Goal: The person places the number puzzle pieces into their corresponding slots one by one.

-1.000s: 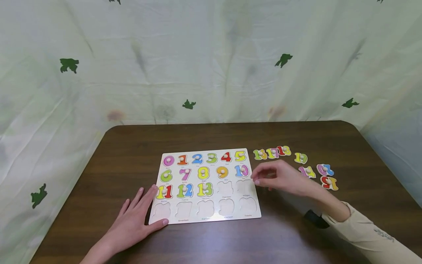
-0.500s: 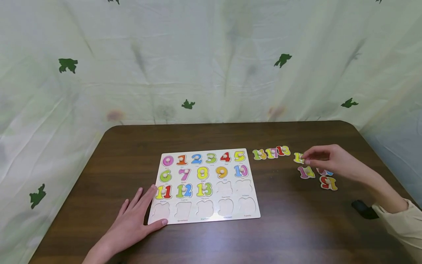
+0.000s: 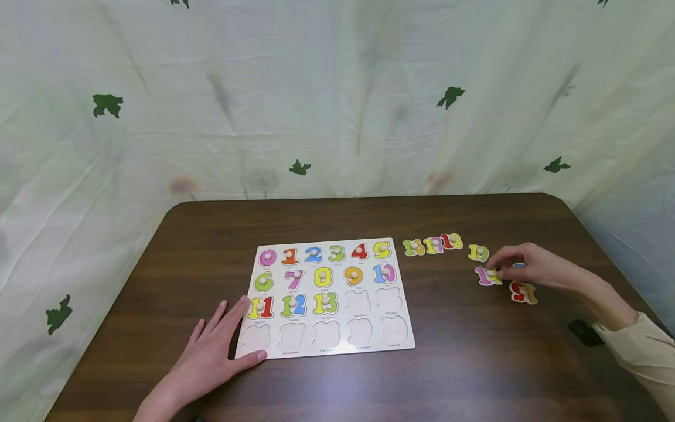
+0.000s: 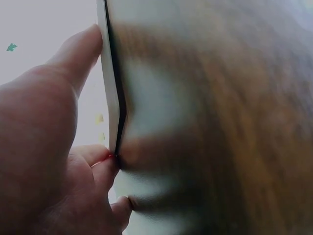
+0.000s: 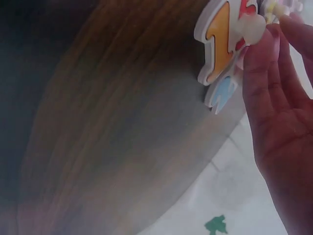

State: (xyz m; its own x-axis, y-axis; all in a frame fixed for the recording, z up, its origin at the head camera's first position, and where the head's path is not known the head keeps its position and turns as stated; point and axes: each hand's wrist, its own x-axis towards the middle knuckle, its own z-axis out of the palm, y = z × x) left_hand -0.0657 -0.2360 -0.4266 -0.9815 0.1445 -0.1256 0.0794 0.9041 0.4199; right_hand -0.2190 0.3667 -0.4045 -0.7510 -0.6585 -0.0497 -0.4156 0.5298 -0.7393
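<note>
My right hand [image 3: 539,268] is bent over the purple-and-yellow number 14 puzzle piece [image 3: 482,276], thumb and index finger pinching its knob. The piece lies on the table, partly covered by the fingertips. In the right wrist view, the orange-and-red number 15 piece [image 5: 218,41] sits close to that hand. A number 20 piece [image 3: 519,265] is mostly hidden beneath the hand. My left hand [image 3: 203,354] rests with spread fingers at the left edge of the white number puzzle board [image 3: 345,319]. Numbers 0 to 13 fill the board's upper slots; several lower slots are bare.
Above the right hand lies the number 19 piece [image 3: 478,252]. Pieces 16 [image 3: 413,247], 17 [image 3: 435,245] and 18 [image 3: 452,241] lie in a row beyond the board's upper right corner. A pale curtain [image 3: 337,117] hangs behind the brown table [image 3: 337,392].
My right hand has moved from the board's right edge over to the loose pieces, first by the 19, then down onto the 14. The left hand has stayed in place.
</note>
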